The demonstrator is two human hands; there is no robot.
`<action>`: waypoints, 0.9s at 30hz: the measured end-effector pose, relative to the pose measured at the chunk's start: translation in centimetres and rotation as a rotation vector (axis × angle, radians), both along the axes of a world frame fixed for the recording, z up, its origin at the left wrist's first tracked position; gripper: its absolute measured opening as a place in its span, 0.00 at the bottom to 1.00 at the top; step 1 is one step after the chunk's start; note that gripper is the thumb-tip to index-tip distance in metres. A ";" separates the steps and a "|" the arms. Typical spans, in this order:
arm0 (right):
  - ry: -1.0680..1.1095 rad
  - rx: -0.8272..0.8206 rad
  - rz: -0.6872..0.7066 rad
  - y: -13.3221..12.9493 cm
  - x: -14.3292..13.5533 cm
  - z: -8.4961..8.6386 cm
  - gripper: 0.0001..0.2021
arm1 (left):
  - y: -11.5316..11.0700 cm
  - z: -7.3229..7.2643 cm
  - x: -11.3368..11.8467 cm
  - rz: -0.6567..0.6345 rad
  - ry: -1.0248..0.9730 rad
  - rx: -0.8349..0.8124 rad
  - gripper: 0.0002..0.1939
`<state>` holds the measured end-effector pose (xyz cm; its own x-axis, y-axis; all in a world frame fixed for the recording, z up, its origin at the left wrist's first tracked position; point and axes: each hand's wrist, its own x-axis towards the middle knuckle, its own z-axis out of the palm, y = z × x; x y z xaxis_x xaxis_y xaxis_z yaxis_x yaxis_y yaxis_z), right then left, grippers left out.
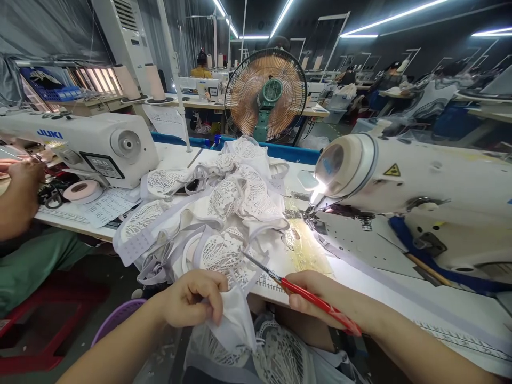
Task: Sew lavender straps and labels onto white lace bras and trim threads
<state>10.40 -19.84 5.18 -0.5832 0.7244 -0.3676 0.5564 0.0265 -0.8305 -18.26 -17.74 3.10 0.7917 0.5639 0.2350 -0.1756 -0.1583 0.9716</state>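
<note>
My left hand is closed on the edge of a white lace bra, whose cloth hangs from the fingers at the table's front edge. In my right hand is a pair of slim red-handled scissors, their pointed metal end aimed left. The tip lies over a lace cup of the pile; whether it touches is unclear. A heap of white lace bras with pale lilac bands covers the table ahead of both hands. More lace pieces rest below, on my lap.
At right, a white sewing machine has its lamp lit over the needle. Another sewing machine stands left, where a co-worker's arm reaches in. A large fan is behind the table. A purple basket sits below left.
</note>
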 end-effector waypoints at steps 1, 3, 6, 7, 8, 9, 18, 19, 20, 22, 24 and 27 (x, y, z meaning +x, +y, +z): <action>0.026 -0.002 -0.031 -0.3 0.1 -0.2 0.27 | -0.1 0.0 0.0 -0.003 0.002 0.007 0.07; 0.110 -0.027 -0.126 -1.2 0.0 -0.7 0.26 | -0.4 0.1 0.3 -0.011 0.000 0.052 0.07; 0.368 -0.076 -0.286 -3.2 -1.0 -1.8 0.26 | -1.3 0.2 1.6 -0.049 -0.014 0.245 0.09; 0.463 -0.084 -0.325 -4.1 -1.5 -2.3 0.26 | -1.6 0.2 2.2 -0.069 -0.009 0.336 0.10; 0.535 -0.087 -0.365 -4.9 -2.0 -2.9 0.24 | -1.9 0.3 2.8 -0.092 0.005 0.428 0.10; 0.576 -0.086 -0.409 -5.8 -2.6 -3.4 0.22 | -2.2 0.4 3.4 -0.120 0.032 0.517 0.11; 0.542 0.023 -0.961 -12.4 -3.4 -6.2 0.14 | -2.0 1.6 2.8 0.015 0.910 0.914 0.45; 0.541 0.053 -0.997 -12.8 -3.2 -6.0 0.13 | -1.6 1.1 2.2 0.141 1.044 0.945 0.46; 0.538 0.084 -1.024 -13.2 -3.1 -5.8 0.13 | -1.2 0.5 1.6 0.268 1.133 0.952 0.45; 0.521 0.131 -1.027 -13.8 -2.9 -5.1 0.12 | -0.2 -0.5 0.2 0.488 1.199 0.918 0.42; 0.498 0.154 -0.995 -14.4 -2.8 -4.6 0.12 | 0.6 -1.2 -1.2 0.645 1.193 0.854 0.42; 0.486 0.137 -0.914 -15.2 -3.0 -4.3 0.13 | 1.3 -1.2 -2.7 0.741 1.125 0.749 0.44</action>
<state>7.37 -35.02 0.88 0.1457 0.9819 -0.1212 0.0183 -0.1251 -0.9920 -20.97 -16.45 1.86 0.3530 0.9269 0.1277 0.9052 -0.3728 0.2039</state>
